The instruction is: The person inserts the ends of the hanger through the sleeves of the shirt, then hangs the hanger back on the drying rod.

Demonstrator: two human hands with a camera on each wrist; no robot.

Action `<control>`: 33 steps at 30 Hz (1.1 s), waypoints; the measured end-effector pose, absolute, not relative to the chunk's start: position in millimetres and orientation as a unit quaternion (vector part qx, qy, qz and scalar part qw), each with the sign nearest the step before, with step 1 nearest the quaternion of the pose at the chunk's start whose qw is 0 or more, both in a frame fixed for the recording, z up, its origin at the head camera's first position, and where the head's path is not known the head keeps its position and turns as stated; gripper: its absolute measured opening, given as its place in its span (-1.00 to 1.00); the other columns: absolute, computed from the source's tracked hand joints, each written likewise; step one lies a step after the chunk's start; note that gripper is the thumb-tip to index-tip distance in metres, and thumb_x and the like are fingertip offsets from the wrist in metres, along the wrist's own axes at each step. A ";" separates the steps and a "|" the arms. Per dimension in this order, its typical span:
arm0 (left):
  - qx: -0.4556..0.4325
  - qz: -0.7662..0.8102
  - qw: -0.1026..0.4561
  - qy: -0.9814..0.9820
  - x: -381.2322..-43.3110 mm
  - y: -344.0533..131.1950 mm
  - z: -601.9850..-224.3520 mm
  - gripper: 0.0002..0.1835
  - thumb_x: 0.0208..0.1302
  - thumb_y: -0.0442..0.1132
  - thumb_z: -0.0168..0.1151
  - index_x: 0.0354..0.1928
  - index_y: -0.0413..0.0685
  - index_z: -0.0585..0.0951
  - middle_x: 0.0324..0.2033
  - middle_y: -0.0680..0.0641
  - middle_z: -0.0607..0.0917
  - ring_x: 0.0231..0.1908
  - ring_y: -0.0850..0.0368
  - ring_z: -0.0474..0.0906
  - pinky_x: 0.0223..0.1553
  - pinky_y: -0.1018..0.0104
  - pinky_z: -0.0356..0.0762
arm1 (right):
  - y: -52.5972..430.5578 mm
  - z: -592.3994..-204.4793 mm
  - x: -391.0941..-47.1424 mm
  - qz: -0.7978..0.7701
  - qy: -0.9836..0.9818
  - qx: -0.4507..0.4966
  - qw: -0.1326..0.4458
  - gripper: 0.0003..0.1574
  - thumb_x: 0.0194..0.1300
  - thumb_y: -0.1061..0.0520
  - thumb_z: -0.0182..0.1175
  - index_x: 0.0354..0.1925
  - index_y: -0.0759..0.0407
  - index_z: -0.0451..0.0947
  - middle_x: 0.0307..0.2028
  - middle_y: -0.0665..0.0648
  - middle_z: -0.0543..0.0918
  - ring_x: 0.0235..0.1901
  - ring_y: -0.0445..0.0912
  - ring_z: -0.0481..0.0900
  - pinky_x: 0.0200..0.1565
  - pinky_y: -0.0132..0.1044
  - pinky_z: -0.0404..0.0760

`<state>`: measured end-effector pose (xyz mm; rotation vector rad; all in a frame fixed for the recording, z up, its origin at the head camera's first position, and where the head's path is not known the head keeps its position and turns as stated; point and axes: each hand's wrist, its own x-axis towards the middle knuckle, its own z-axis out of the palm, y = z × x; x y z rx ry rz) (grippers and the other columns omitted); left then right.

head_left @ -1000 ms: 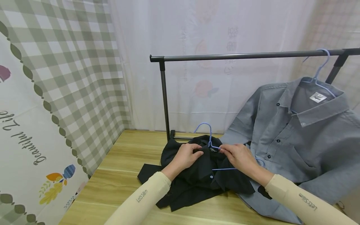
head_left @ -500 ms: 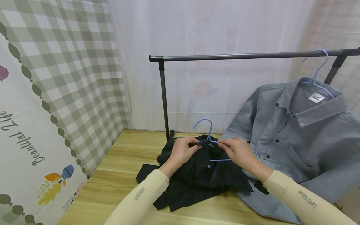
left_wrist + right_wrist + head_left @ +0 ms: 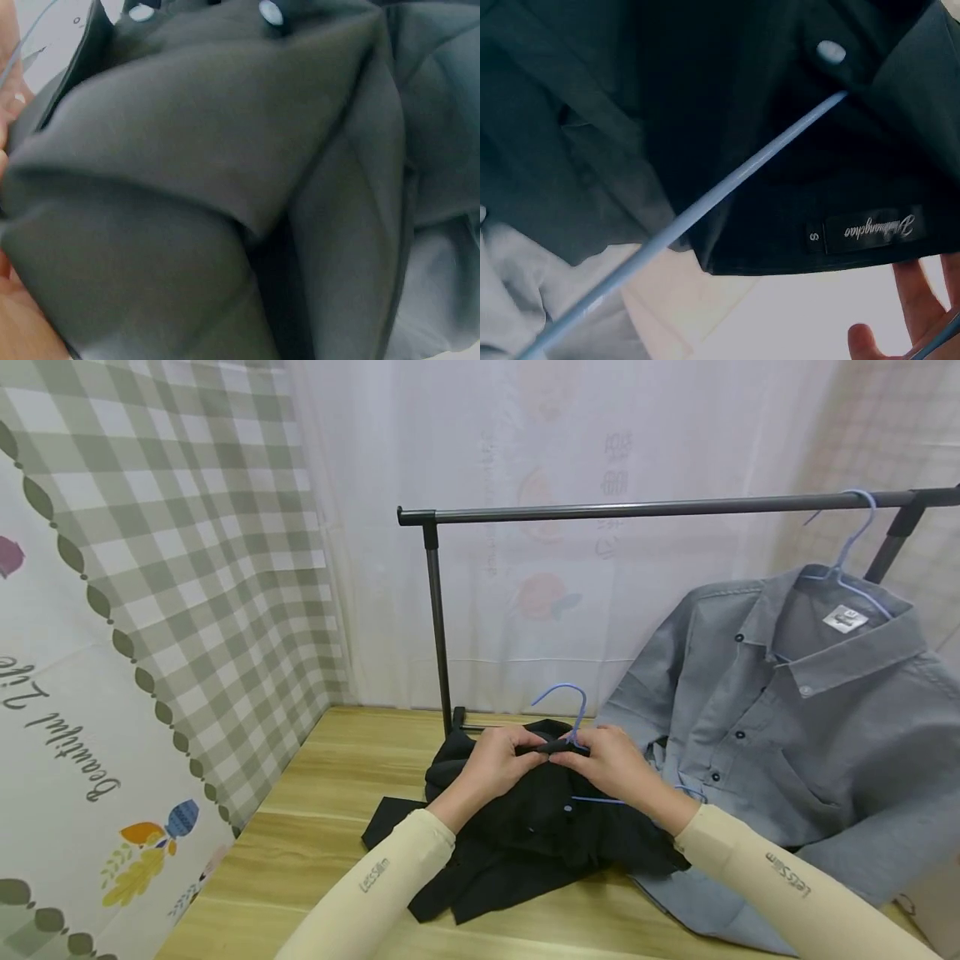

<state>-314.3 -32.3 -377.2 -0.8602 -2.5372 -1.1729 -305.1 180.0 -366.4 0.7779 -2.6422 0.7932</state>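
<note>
A black button-up shirt (image 3: 517, 852) lies bunched on the table, its folds filling most of the left wrist view. My left hand (image 3: 498, 764) pinches its collar from the left side. My right hand (image 3: 611, 768) holds the collar from the other side, thumb in front, right at the neck of a blue wire hanger (image 3: 579, 702). The hanger's hook rises above the collar. Its lower bar (image 3: 727, 184) crosses the shirt front in the right wrist view, where the neck label (image 3: 874, 229) shows. Much of the hanger is hidden by cloth and my right hand.
Behind my hands stands a dark metal clothes rack (image 3: 600, 514). A grey shirt (image 3: 735, 710) hangs from it at the right on another blue hanger (image 3: 851, 547), its lower part spreading over the wooden table (image 3: 330, 835). Checked cloth (image 3: 225, 510) borders the left side.
My right hand has shifted from the hanger's shoulder wire to the collar, closer to my left hand. The hook rose slightly, then moved right and tilted. My left hand keeps its pinch on the collar.
</note>
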 end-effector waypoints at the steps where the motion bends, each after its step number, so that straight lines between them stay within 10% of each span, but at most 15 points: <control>1: -0.297 -0.396 0.107 -0.863 -314.2 -33.6 -377.0 -0.84 0.28 -0.23 0.38 -0.13 -0.03 0.79 -0.23 0.06 0.75 -0.17 0.19 0.64 -0.10 0.34 0.55 | 180.3 -365.1 -304.4 0.283 -0.913 0.263 0.133 -0.75 0.27 -0.07 0.36 -0.36 0.08 0.71 -0.70 -0.09 0.43 -0.65 -0.17 0.38 -0.45 -0.23 0.44; 11: -0.238 -0.429 0.121 -0.863 -324.2 -85.4 -398.2 -0.84 0.31 -0.23 0.35 -0.10 -0.01 0.75 -0.12 0.00 0.74 -0.11 0.08 0.66 -0.06 0.19 0.60 | 208.4 -343.1 -305.0 0.332 -0.917 0.196 0.106 -0.38 0.32 -0.07 0.32 -0.69 0.04 0.22 -0.76 -0.06 0.22 -0.75 -0.12 0.24 -0.61 -0.32 0.23; 33: -0.051 -0.562 0.070 -0.823 -330.7 -116.6 -438.8 -0.82 0.38 -0.26 0.25 -0.31 -0.22 0.71 -0.48 -0.05 0.67 -0.45 0.13 0.48 -0.33 0.24 0.46 | 223.5 -337.2 -305.3 0.372 -0.907 0.172 0.097 -0.38 0.35 -0.10 0.29 -0.66 0.10 0.23 -0.75 -0.02 0.19 -0.76 -0.09 0.20 -0.62 -0.29 0.21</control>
